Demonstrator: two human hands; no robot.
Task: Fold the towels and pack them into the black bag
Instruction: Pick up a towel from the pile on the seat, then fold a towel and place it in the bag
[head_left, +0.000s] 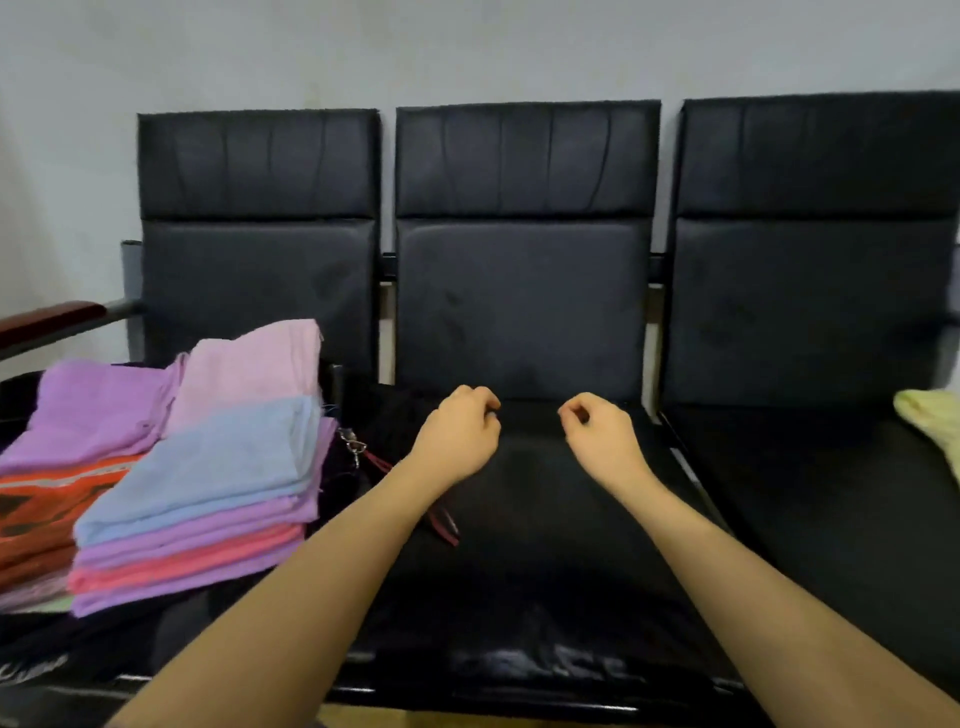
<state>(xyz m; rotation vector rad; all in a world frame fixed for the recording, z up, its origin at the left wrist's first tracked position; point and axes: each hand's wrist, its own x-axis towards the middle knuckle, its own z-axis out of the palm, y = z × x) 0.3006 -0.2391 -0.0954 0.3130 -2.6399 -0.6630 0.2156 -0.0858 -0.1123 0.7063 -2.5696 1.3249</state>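
A row of three black padded seats (524, 312) fills the view against a pale wall (467, 47), with a dark red armrest (49, 319) at the far left. On the left seat sits a heap of folded towels (197, 467): the front stack has a light blue towel (208, 462) on top, with purple and pink layers beneath it, and behind it lie a pale pink towel (254, 374) and a purple towel (98, 405), with an orange patterned cloth (47, 499) at the left edge. A yellow-green towel (930, 421) lies on the right seat, well apart from the heap and cut off by the frame. Dark material lies across the middle seat from just beside the stack (this may be the black bag (395, 431), though black on black makes its outline hard to tell), with a dark red strap (441, 519) and a small metal clip (354, 447) showing beside the stack. Both bare forearms reach forward over the middle seat. The left hand (457, 436) has its fingers curled down at the back edge of the seat cushion, seemingly pinching dark material there, though what it holds cannot be told for sure. The right hand (597, 431) is likewise curled, thumb and fingertips drawn together, and whether they pinch anything cannot be told. The two hands are near each other but apart.
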